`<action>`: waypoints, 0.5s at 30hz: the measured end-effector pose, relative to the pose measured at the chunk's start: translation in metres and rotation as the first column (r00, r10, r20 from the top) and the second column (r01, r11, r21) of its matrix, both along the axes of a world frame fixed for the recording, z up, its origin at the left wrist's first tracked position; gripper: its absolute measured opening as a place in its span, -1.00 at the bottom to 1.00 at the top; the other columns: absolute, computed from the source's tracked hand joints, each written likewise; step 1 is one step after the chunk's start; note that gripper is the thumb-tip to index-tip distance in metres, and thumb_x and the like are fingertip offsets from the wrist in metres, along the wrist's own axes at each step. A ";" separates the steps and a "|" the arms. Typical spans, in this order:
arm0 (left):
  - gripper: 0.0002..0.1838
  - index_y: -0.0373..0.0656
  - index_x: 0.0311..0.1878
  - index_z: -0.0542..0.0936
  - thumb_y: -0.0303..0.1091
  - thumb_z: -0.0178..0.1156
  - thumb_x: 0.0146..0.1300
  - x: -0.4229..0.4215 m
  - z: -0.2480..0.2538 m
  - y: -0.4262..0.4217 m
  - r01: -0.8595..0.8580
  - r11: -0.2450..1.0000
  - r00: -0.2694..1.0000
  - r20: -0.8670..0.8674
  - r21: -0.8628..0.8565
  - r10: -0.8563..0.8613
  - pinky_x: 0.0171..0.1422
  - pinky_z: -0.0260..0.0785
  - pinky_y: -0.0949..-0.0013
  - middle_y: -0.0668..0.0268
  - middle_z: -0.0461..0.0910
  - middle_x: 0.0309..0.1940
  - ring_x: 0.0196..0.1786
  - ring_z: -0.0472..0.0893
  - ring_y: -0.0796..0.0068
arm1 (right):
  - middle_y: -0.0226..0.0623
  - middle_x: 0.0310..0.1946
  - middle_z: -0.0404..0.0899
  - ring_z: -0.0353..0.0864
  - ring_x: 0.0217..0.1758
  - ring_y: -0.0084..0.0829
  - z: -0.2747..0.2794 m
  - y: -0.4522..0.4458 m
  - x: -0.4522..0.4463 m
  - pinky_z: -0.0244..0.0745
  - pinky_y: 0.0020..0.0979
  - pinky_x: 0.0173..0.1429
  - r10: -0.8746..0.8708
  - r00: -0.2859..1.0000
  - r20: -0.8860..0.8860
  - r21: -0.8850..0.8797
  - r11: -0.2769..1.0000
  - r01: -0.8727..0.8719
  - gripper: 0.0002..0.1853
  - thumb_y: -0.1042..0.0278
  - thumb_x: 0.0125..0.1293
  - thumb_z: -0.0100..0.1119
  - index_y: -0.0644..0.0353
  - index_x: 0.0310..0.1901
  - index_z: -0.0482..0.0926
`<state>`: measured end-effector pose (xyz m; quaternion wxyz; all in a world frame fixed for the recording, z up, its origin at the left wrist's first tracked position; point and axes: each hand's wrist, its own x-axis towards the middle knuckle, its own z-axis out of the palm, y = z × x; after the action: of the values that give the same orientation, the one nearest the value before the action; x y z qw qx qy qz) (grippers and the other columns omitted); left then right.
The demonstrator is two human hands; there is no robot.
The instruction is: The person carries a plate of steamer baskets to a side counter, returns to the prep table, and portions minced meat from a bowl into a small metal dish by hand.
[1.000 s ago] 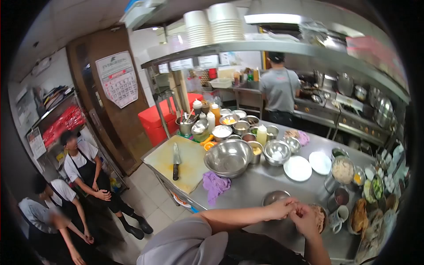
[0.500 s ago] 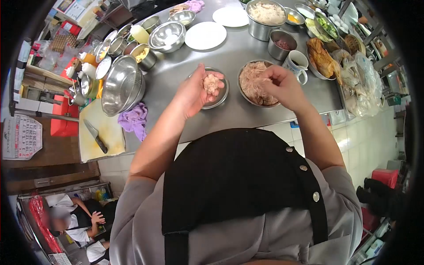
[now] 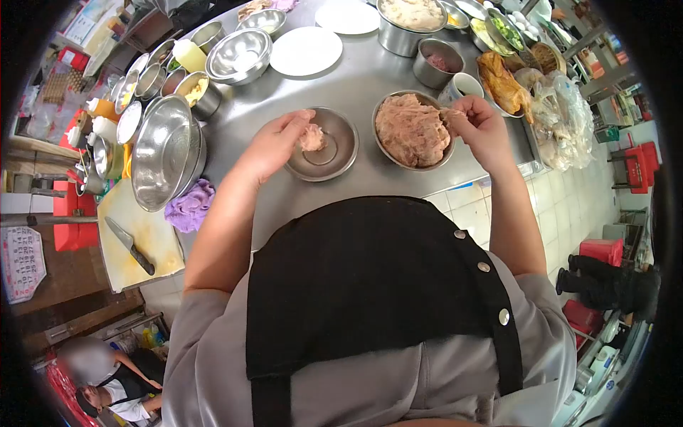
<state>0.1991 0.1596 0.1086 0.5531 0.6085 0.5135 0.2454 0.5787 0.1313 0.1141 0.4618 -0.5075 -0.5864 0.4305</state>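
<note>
My left hand [image 3: 279, 142] is turned sideways, its fingers closed around a small lump of pale pink minced meat [image 3: 311, 138]. Below that lump is a shallow metal bowl [image 3: 347, 158], with no other food visible in it. To the right, a round metal bowl [image 3: 400, 165] holds a large mound of minced meat [image 3: 409, 128]. My right hand [image 3: 484, 134] is at this bowl's right rim, thumb and fingers pinched together against the edge of the mound. Whether the pinch grips meat or the rim is hard to make out.
A mug [image 3: 461, 87] and a metal pot of red meat [image 3: 437, 64] stand behind the right hand. White plates [image 3: 306, 51] lie farther back. At left are large metal bowls [image 3: 167, 153], a purple cloth [image 3: 190, 206] and a knife [image 3: 130, 245] on a cutting board [image 3: 155, 231].
My left hand has turned from palm up to sideways, over the shallow bowl. My right hand has moved from above the mound to its right edge. The view has shifted slightly.
</note>
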 end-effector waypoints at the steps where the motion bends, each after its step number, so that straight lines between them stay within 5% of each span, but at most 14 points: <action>1: -0.46 -0.17 0.35 0.46 0.03 -0.09 0.55 -0.002 -0.004 0.004 0.029 1.000 0.999 -0.016 0.003 -0.029 0.16 0.35 0.42 0.33 0.63 0.09 0.12 0.54 0.54 | -0.59 -0.41 0.53 0.46 -0.38 -0.78 0.001 -0.001 0.000 0.34 -0.65 -0.31 -0.015 1.000 0.024 0.001 1.000 0.015 -0.92 0.44 0.33 0.27 0.20 -0.22 0.56; 6: -0.46 -0.18 0.33 0.47 0.03 -0.09 0.55 0.000 -0.009 0.009 0.047 0.999 0.993 -0.110 0.002 -0.046 0.11 0.36 0.46 0.35 0.70 -0.06 0.06 0.56 0.60 | -0.59 -0.42 0.54 0.44 -0.35 -0.77 0.007 -0.005 -0.001 0.35 -0.64 -0.28 -0.047 0.995 0.090 0.029 0.999 0.044 -0.90 0.42 0.33 0.28 0.22 -0.22 0.58; 9: -0.47 -0.20 0.31 0.48 0.03 -0.08 0.55 0.005 -0.003 0.004 0.010 1.000 1.000 0.006 0.004 -0.010 0.03 0.36 0.50 0.37 0.71 -0.12 0.00 0.58 0.65 | -0.60 -0.43 0.54 0.44 -0.35 -0.76 0.016 -0.007 0.001 0.40 -0.58 -0.26 -0.072 0.958 0.279 0.040 0.997 0.064 -0.90 0.40 0.32 0.26 0.24 -0.27 0.62; 15: -0.53 -0.19 0.26 0.51 -0.03 0.03 0.52 0.012 0.000 0.001 0.014 0.997 0.999 0.035 0.075 -0.016 -0.06 0.37 0.57 0.36 0.71 -0.11 -0.09 0.62 0.67 | -0.28 -0.43 0.65 0.61 -0.35 -0.47 0.028 -0.010 -0.005 0.51 -0.42 -0.20 0.000 0.816 0.578 -0.026 0.999 0.019 -0.85 0.43 0.19 0.27 0.23 -0.22 0.69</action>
<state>0.2114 0.1602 0.1084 0.5408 0.6281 0.4893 0.2712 0.5739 0.1210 0.1422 0.2566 -0.6240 -0.6897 0.2628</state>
